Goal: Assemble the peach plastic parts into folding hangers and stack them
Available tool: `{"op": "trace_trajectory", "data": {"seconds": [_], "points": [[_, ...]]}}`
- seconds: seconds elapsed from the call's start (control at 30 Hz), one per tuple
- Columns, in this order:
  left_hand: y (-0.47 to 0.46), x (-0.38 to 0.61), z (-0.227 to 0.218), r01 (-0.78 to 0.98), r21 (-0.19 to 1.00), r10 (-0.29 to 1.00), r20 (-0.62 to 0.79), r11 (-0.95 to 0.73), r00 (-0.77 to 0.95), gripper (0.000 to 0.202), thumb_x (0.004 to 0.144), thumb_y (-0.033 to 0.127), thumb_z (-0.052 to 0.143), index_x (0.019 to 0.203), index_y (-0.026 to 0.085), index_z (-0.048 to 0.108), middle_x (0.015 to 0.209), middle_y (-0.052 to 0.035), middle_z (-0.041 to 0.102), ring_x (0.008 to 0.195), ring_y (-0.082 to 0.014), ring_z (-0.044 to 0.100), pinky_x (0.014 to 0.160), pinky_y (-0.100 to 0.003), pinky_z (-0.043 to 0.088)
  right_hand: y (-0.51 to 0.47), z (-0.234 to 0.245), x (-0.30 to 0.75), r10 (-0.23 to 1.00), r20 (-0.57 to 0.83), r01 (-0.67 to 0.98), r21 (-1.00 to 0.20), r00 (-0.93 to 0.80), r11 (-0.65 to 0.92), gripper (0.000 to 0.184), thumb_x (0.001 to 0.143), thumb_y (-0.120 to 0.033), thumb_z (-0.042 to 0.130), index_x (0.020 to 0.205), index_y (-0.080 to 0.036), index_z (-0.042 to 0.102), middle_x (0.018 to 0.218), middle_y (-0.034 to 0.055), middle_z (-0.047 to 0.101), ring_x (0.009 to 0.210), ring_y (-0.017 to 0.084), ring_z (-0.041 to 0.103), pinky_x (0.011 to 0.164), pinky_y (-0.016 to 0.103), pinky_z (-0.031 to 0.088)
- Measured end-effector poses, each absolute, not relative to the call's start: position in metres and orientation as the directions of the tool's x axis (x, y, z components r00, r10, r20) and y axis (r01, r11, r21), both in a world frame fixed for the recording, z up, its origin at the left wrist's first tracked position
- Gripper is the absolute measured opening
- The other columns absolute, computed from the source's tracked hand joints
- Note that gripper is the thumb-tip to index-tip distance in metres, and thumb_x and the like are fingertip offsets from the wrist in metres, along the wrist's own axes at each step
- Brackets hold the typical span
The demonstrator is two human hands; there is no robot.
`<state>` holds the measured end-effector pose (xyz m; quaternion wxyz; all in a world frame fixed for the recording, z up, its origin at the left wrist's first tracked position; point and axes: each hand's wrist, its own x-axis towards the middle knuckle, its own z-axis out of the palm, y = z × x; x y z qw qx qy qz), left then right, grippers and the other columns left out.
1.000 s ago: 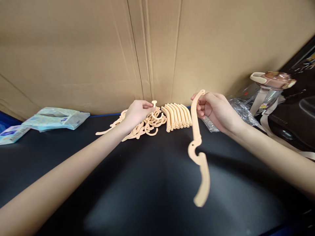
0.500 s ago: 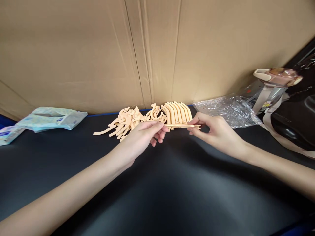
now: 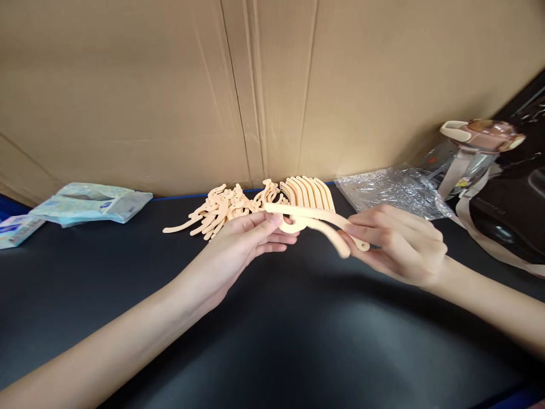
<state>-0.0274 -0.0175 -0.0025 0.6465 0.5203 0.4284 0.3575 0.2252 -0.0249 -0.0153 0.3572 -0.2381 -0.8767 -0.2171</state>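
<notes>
Both hands hold a folded peach plastic hanger piece [image 3: 313,218] above a black table [image 3: 272,341]. My left hand [image 3: 251,236] pinches its left end, where a curved hook part shows between the fingers. My right hand [image 3: 400,241] grips its right end, fingers closed round the two arms. Behind the hands, against the cardboard, lies a loose heap of peach hooks [image 3: 221,213]. Right of that heap stands a neat row of curved hanger arms [image 3: 309,193].
A tall cardboard wall [image 3: 272,85] closes off the back of the table. Light blue packets [image 3: 91,201] lie at the far left. Crumpled clear plastic [image 3: 392,190] and a pink-lidded bottle [image 3: 472,147] sit at the right, beside a dark bag [image 3: 506,216].
A second ago my right hand held the long hanger piece hanging down while my left picked a hook from the heap. The hands have come together and the piece now lies flat and folded between them.
</notes>
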Motion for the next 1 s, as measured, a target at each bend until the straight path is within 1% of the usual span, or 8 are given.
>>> {"op": "trace_trajectory", "data": {"seconds": [0.17, 0.23, 0.3, 0.4, 0.57, 0.63, 0.77, 1.0], "points": [[-0.02, -0.031, -0.002, 0.291, 0.95, 0.962, 0.032, -0.113, 0.27, 0.032, 0.095, 0.04, 0.044, 0.073, 0.021, 0.056, 0.073, 0.0015, 0.056, 0.073, -0.0137, 0.055, 0.071, -0.025, 0.045, -0.023, -0.013, 0.225, 0.45, 0.692, 0.662, 0.054, -0.564, 0.747, 0.007, 0.09, -0.023, 0.062, 0.094, -0.023, 0.057, 0.081, 0.0051, 0.07, 0.076, 0.022, 0.064, 0.066, 0.036, 0.051], [-0.025, -0.029, -0.003, 0.45, 0.865, 0.943, 0.071, -0.22, 0.325, 0.035, 0.096, 0.042, 0.037, 0.072, 0.021, 0.05, 0.068, 0.0026, 0.05, 0.067, -0.0139, 0.05, 0.064, -0.026, 0.04, -0.023, -0.012, 0.219, 0.54, 0.622, 0.687, -0.006, -0.567, 0.727, 0.012, 0.091, -0.03, 0.061, 0.097, -0.02, 0.058, 0.083, 0.0059, 0.069, 0.076, 0.022, 0.064, 0.07, 0.037, 0.05], [-0.031, -0.022, -0.002, 0.528, 0.799, 0.913, 0.061, -0.287, 0.404, 0.034, 0.097, 0.041, 0.032, 0.072, 0.022, 0.045, 0.066, 0.0033, 0.046, 0.062, -0.014, 0.046, 0.06, -0.028, 0.034, -0.025, -0.01, 0.21, 0.554, 0.569, 0.671, -0.004, -0.609, 0.741, 0.017, 0.094, -0.031, 0.058, 0.102, -0.017, 0.059, 0.086, 0.0062, 0.07, 0.077, 0.021, 0.065, 0.074, 0.037, 0.048], [-0.04, -0.012, 0.0, 0.564, 0.739, 0.871, 0.062, -0.369, 0.487, 0.03, 0.098, 0.035, 0.029, 0.073, 0.022, 0.039, 0.065, 0.0033, 0.045, 0.059, -0.014, 0.043, 0.058, -0.029, 0.029, -0.029, -0.006, 0.196, 0.469, 0.559, 0.619, 0.103, -0.684, 0.779, 0.014, 0.098, -0.022, 0.049, 0.103, -0.014, 0.06, 0.083, 0.0048, 0.071, 0.072, 0.017, 0.065, 0.074, 0.034, 0.047], [-0.048, -0.009, -0.005, 0.553, 0.726, 0.848, 0.079, -0.409, 0.523, 0.028, 0.099, 0.035, 0.025, 0.074, 0.023, 0.034, 0.063, 0.0036, 0.042, 0.055, -0.0144, 0.038, 0.055, -0.03, 0.025, -0.029, -0.008, 0.188, 0.293, 0.541, 0.551, 0.409, -0.788, 0.727, 0.021, 0.1, -0.018, 0.043, 0.096, -0.016, 0.063, 0.067, 0.002, 0.068, 0.056, 0.015, 0.057, 0.063, 0.032, 0.044], [-0.05, -0.01, -0.011, 0.549, 0.752, 0.858, 0.042, -0.364, 0.512, 0.03, 0.099, 0.038, 0.022, 0.074, 0.024, 0.032, 0.061, 0.004, 0.04, 0.053, -0.0147, 0.037, 0.054, -0.03, 0.025, -0.027, -0.014, 0.189, 0.264, 0.523, 0.516, 0.423, -0.811, 0.745, 0.023, 0.1, -0.015, 0.041, 0.092, -0.015, 0.063, 0.066, 0.0024, 0.067, 0.053, 0.014, 0.053, 0.06, 0.031, 0.044], [-0.048, -0.008, -0.015, 0.56, 0.778, 0.892, 0.001, -0.284, 0.451, 0.034, 0.099, 0.044, 0.017, 0.076, 0.024, 0.032, 0.062, 0.0035, 0.04, 0.055, -0.0155, 0.04, 0.055, -0.029, 0.028, -0.026, -0.024, 0.187, 0.41, 0.564, 0.575, 0.146, -0.717, 0.805, 0.028, 0.101, -0.017, 0.037, 0.087, -0.015, 0.061, 0.062, 0.002, 0.062, 0.048, 0.013, 0.047, 0.055, 0.027, 0.043], [-0.048, -0.002, -0.004, 0.636, 0.703, 0.926, 0.087, -0.318, 0.367, 0.03, 0.097, 0.04, 0.019, 0.076, 0.025, 0.034, 0.062, 0.0031, 0.044, 0.053, -0.0159, 0.044, 0.055, -0.028, 0.029, -0.027, -0.016, 0.176, 0.672, 0.527, 0.651, -0.264, -0.52, 0.712, 0.033, 0.103, -0.027, 0.033, 0.083, -0.017, 0.057, 0.06, 0.0011, 0.057, 0.051, 0.013, 0.052, 0.053, 0.025, 0.041]]}}
